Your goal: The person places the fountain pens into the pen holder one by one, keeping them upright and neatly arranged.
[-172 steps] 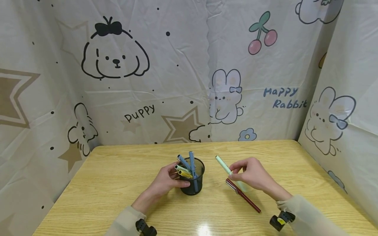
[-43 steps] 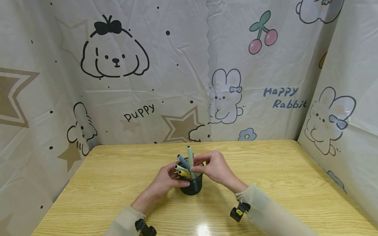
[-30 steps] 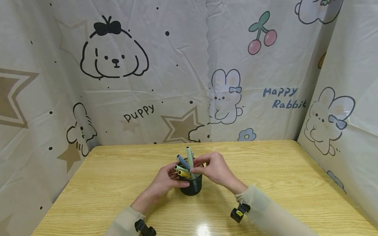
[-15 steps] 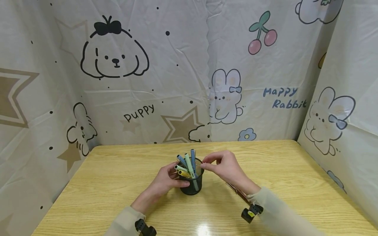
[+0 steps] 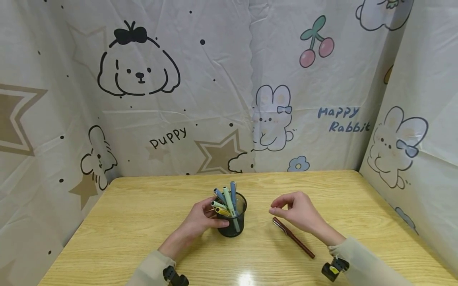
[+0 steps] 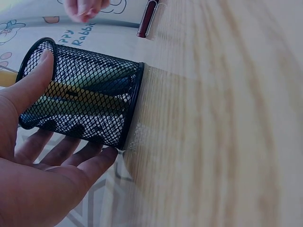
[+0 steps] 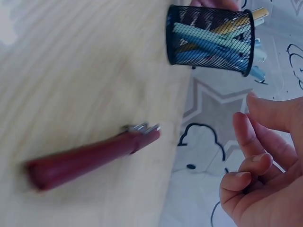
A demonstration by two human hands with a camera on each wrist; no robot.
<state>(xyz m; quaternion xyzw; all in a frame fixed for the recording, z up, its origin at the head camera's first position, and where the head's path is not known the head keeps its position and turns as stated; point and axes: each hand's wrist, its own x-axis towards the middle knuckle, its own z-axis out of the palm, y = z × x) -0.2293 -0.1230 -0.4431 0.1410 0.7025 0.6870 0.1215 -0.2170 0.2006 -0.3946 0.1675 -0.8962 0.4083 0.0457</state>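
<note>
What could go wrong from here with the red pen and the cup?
1. The red pen is round and lies loose on the smooth table; a nudge from the right hand could roll it away.
2. The cup already holds five leaning pens; adding another may snag or tip it unless the left hand keeps its grip.

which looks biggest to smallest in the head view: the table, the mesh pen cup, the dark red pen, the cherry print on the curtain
1. table
2. mesh pen cup and dark red pen: too alike to rank; the pen is longer, the cup bulkier
3. cherry print, though it sits farther back
</note>
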